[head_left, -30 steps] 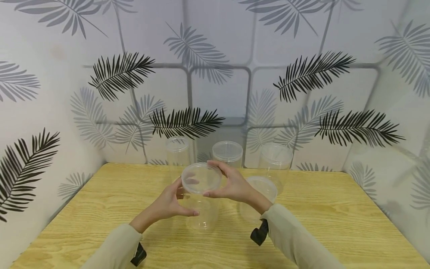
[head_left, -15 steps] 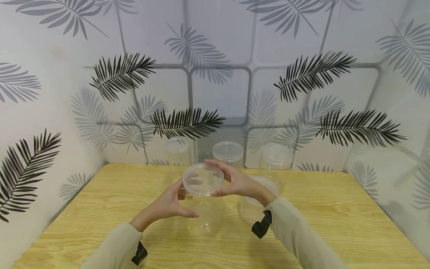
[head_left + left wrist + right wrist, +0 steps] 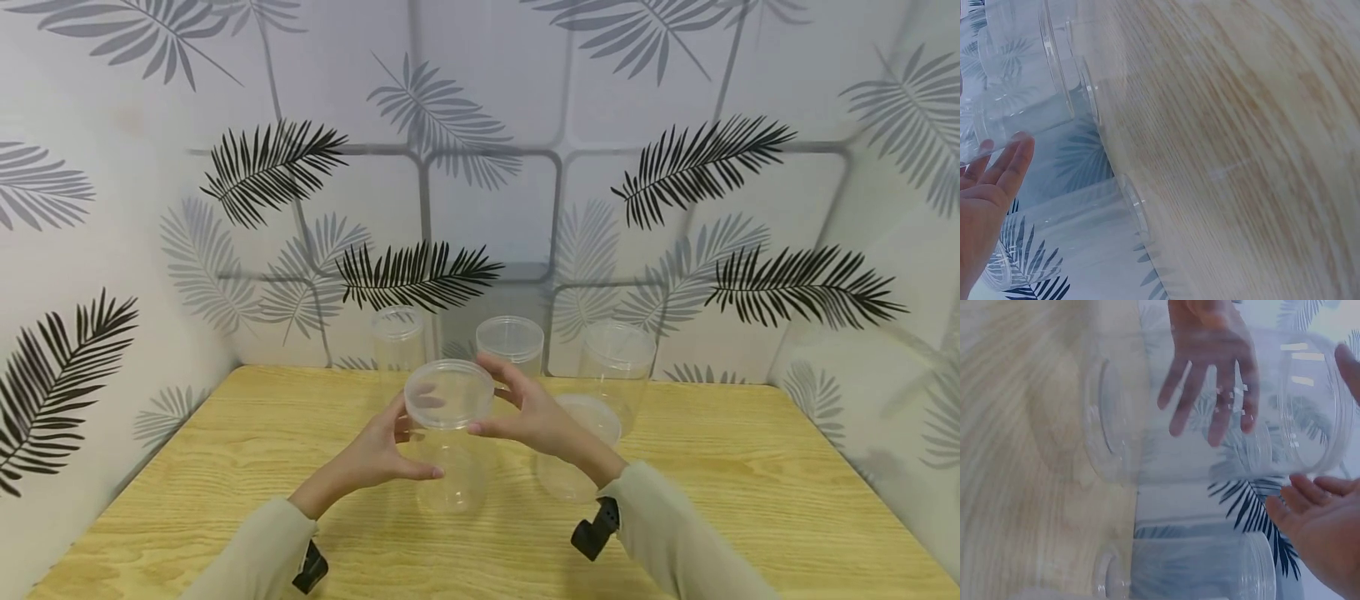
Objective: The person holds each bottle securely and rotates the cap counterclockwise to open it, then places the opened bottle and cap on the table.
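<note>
in left hand point(image 3: 377, 450), tall jar point(image 3: 453, 454) upright

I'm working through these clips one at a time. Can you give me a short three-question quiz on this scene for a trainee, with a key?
1. Count: how many clear jars show in the head view?
2. True or false: the held jar, in the left grip, is lying on its side.
3. Name the part: which part of the held jar is the right grip nearest?

Key
1. Five, counting the held jar.
2. False; in the head view it stands roughly upright.
3. Its lid.
</note>
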`<state>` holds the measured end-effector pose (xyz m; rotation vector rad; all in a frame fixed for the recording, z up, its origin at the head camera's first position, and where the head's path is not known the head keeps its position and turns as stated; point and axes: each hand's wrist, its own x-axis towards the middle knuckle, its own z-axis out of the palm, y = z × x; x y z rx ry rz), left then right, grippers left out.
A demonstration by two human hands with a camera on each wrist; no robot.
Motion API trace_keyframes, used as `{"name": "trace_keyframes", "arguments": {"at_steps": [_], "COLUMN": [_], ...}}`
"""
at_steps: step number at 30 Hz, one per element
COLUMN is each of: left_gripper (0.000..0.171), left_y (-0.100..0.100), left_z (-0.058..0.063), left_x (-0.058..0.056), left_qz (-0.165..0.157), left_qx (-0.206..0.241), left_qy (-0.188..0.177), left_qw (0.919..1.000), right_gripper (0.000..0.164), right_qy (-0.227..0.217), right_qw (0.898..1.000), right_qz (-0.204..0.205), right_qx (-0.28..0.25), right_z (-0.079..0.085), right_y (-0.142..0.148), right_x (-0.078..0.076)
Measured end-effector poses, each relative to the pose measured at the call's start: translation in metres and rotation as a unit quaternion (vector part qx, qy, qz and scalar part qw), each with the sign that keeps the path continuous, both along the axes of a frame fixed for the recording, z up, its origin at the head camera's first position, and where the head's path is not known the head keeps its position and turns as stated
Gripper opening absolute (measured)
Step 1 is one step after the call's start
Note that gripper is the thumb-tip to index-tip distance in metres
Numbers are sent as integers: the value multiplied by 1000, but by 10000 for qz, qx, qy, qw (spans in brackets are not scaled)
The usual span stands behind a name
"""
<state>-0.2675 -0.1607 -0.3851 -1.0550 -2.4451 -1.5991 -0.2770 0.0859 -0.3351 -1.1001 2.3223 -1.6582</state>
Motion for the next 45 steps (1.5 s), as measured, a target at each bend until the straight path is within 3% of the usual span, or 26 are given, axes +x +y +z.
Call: {"name": "trace_keyframes", "arguments": {"at_steps": [7,15,19,23,28,32,38,45], "left_gripper": [98,98,99,98,99,102,100,97], "left_y": [2,3,2,1,0,0,0,-1], "left_z": [1,1,1,2,1,1,1,0], "left_x": [0,0,1,1,2,1,1,1], "left_qz": [171,72,28,-11,-200,-361,-335,-132], "left_qx": [12,73,43,38,102,107,89,7], "left_qy": [193,175,157,109,53,34,28,70], "left_qw": [9997,9998,9999,9999,9997,9993,9994,9999], "right_gripper": [79,79,81,82,79,79,80,85], "right_qy": [242,352,276,-233,-890,-1045,-1103,-762], "right_qw": [9962,9949,9973,9996,9900,9824,9814,9926], "right_qz": [-720,-859,-639,41,1076,1527,1554,896], "right_qx": [-429,-396,-250,-181,-221,-240,-241,-288], "right_z": [-7,-7,-5,-1,5,6,7,6], "right_y": [-14,-16,-12,-5,5,8,9,9], "right_x": [11,12,7,-2,-15,-22,-20,-7]}}
